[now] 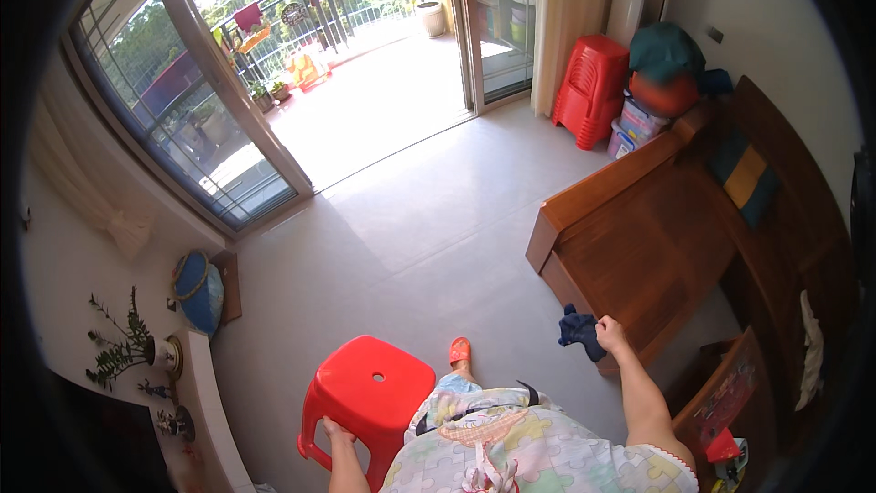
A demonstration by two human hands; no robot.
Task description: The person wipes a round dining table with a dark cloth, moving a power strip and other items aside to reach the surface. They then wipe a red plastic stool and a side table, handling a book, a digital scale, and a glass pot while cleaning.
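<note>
A red plastic stool (401, 374) is at my left side, its square top with a small hole facing up. My left hand (339, 431) is closed on the stool's side, by the opening between its legs. Out to the right, my right hand (611, 335) grips a crumpled dark blue cloth (579, 329), which hangs beside the front of a wooden bench. The fingertips of both hands are partly hidden.
A brown wooden bench (639, 246) fills the right side. Stacked red stools (591, 91) and plastic boxes (639, 123) stand beyond it. Ahead, a sliding glass door (196, 110) opens to a balcony. A blue bag (201, 297) and a potted plant (162, 356) are left.
</note>
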